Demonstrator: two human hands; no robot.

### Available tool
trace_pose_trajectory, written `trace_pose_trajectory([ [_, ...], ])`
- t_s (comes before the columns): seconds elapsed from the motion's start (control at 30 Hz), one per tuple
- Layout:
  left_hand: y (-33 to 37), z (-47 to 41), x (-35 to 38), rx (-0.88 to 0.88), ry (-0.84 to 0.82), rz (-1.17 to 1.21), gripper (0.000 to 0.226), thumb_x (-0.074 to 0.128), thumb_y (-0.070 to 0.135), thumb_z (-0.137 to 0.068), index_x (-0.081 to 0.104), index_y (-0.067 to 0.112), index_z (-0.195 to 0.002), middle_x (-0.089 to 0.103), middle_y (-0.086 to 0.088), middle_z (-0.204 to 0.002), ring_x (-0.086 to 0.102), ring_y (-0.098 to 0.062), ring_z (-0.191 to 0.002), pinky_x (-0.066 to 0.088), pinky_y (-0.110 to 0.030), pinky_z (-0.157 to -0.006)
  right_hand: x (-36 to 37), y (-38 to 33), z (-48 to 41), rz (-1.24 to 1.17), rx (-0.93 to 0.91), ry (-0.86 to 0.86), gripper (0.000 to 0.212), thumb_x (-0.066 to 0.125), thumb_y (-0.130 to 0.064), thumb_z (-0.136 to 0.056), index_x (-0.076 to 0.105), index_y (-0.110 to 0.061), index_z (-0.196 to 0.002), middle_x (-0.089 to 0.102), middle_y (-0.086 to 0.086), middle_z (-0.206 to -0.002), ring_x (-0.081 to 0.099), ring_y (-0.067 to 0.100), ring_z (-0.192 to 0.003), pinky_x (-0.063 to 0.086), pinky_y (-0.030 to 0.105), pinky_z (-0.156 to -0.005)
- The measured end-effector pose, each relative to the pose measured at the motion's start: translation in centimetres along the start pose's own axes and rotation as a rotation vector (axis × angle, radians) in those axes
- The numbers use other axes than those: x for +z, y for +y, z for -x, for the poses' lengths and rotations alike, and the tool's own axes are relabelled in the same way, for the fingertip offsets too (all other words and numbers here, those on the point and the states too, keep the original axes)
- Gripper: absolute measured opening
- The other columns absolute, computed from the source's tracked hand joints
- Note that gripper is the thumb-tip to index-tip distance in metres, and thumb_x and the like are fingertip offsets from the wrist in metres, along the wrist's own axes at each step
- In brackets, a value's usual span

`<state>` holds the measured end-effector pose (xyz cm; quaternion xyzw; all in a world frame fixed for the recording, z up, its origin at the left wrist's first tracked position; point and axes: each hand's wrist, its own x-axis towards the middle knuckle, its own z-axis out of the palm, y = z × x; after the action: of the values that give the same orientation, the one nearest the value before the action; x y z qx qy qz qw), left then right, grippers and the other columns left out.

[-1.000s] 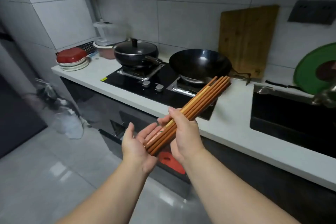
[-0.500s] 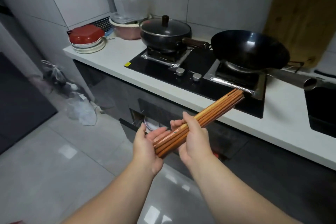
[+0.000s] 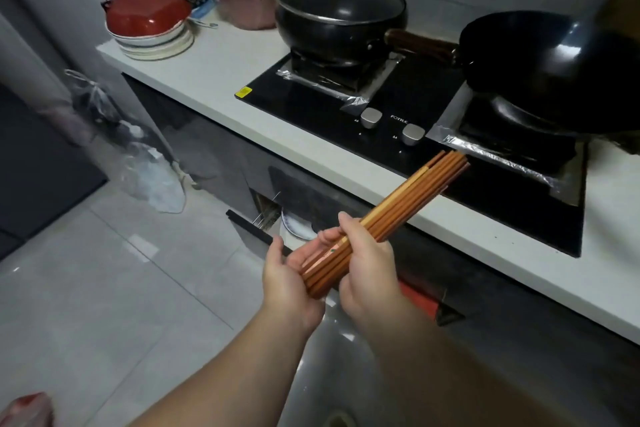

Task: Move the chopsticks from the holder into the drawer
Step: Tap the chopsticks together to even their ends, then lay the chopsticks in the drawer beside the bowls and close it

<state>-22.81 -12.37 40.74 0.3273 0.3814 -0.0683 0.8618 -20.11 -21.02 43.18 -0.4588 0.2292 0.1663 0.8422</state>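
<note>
A bundle of several brown wooden chopsticks [image 3: 405, 199] slants up to the right in front of the counter. My right hand [image 3: 367, 263] is closed around the bundle near its lower end. My left hand [image 3: 287, 282] is cupped under the lower tips, palm up, touching them. Below the counter a dark drawer [image 3: 254, 230] stands pulled out, with a white plate [image 3: 294, 227] and a wire rack visible inside. The hands hover just right of the drawer's front edge. No chopstick holder is in view.
On the white counter [image 3: 214, 80] a black stove [image 3: 322, 107] carries a lidded pot [image 3: 341, 19] and a wok [image 3: 550, 66]. A red bowl on stacked plates [image 3: 149, 24] sits at the far left. Plastic bags [image 3: 149, 177] lie on the grey floor.
The view has swung left and down toward the drawer under the stove. Both hands keep the same hold on the chopstick bundle, which is now lower, in front of the counter edge.
</note>
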Motion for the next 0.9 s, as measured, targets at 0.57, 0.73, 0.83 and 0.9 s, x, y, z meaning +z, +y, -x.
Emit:
trace_pose_trajectory([
  [0.57, 0.8, -18.5, -5.1, -0.274, 0.032, -0.157, 0.065, 0.041, 0.058, -0.088, 0.062, 0.001, -0.112, 0.072, -0.021, -0.103, 0.069, -0.038, -0.094, 0.049, -0.048, -0.090, -1.4, 10.4, -14.4, -0.244, -0.018, 0.356, 0.012, 0.071, -0.013, -0.083, 0.060, -0.014, -0.078, 0.067, 0.004, -0.065, 0.067, 0.018, -0.060, 0.054, 0.029, -0.059],
  [0.73, 1.4, -23.9, -8.1, -0.301, -0.026, -0.324, 0.052, 0.048, 0.051, -0.088, 0.064, 0.006, -0.107, 0.068, -0.020, -0.112, 0.065, -0.038, -0.101, 0.045, -0.054, -0.096, -1.7, 15.1, -16.8, -0.314, -0.122, 0.382, 0.009, 0.065, -0.012, -0.087, 0.061, -0.010, -0.095, 0.066, 0.009, -0.081, 0.067, 0.020, -0.077, 0.056, 0.031, -0.073],
  [0.83, 0.6, -26.9, -9.0, -0.262, 0.004, -0.456, 0.041, 0.049, 0.046, -0.089, 0.067, 0.013, -0.107, 0.064, -0.008, -0.113, 0.058, -0.024, -0.097, 0.045, -0.038, -0.080, -3.0, 16.7, -17.9, -0.249, -0.229, 0.423, 0.004, 0.064, -0.009, -0.087, 0.061, -0.011, -0.086, 0.068, 0.002, -0.068, 0.069, 0.015, -0.067, 0.057, 0.026, -0.062],
  [0.9, -0.3, -28.6, -9.1, -0.223, 0.016, -0.552, 0.029, 0.049, 0.041, -0.091, 0.065, 0.020, -0.102, 0.063, -0.001, -0.107, 0.056, -0.015, -0.091, 0.042, -0.032, -0.070, -4.4, 17.4, -18.6, -0.114, -0.288, 0.469, 0.007, 0.065, -0.008, -0.087, 0.061, -0.012, -0.082, 0.068, 0.001, -0.066, 0.070, 0.014, -0.063, 0.057, 0.027, -0.059],
])
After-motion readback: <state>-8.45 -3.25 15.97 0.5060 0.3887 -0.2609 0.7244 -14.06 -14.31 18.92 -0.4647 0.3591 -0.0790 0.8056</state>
